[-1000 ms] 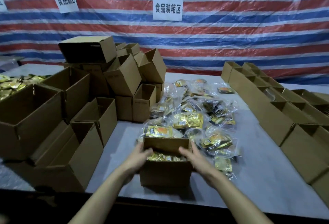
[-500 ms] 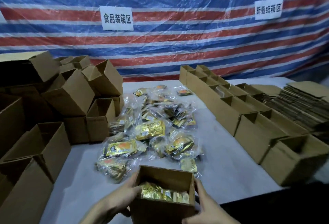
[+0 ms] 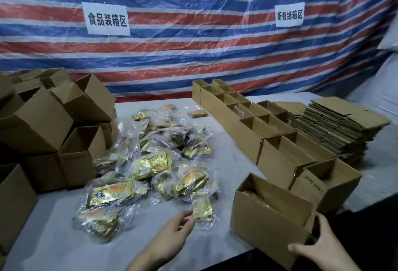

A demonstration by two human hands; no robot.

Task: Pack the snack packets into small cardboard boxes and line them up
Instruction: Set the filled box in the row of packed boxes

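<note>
A small open cardboard box (image 3: 265,219) with gold packets inside sits at the table's front right edge, at the near end of a row of open boxes (image 3: 277,150). My right hand (image 3: 318,249) grips its near right corner, thumb along the front wall. My left hand (image 3: 172,236) hovers over the table with relaxed fingers and holds nothing, its fingertips close to a small gold packet (image 3: 202,208). A heap of gold snack packets in clear bags (image 3: 150,163) covers the middle of the table.
Empty open boxes (image 3: 56,128) are piled at the left. A stack of flattened cardboard (image 3: 336,128) lies at the right behind the row. A striped tarp with two paper signs hangs behind. The table's front edge runs just beneath my hands.
The filled box has moved from in front of me to the right, up to the end of the row. My left hand has let go of it; my right still holds it.
</note>
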